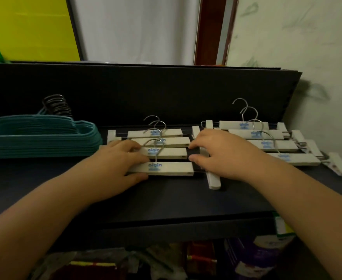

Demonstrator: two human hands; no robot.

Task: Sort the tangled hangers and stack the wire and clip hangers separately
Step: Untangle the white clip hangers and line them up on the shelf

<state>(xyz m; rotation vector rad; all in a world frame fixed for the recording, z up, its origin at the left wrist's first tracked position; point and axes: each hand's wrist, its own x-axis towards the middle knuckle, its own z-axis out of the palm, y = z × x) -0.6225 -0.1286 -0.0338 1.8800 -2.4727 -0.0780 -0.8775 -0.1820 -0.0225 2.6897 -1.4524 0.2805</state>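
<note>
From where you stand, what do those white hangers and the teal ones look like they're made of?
White hangers: probably painted wood, from the thick matte bars with raw-looking cut ends, with shiny metal hooks and thin wire rails. Teal hangers: slim, dull, slightly fuzzy, perhaps velvet-coated plastic or wire; their dark hooks look like metal.

Clip hangers [167,153] look like matt off-white painted wood with shiny metal hooks [246,110] and thin wire rods. Teal stack [40,140] seems velvety, dull. Table [166,199] is matt dark, smooth.
</note>
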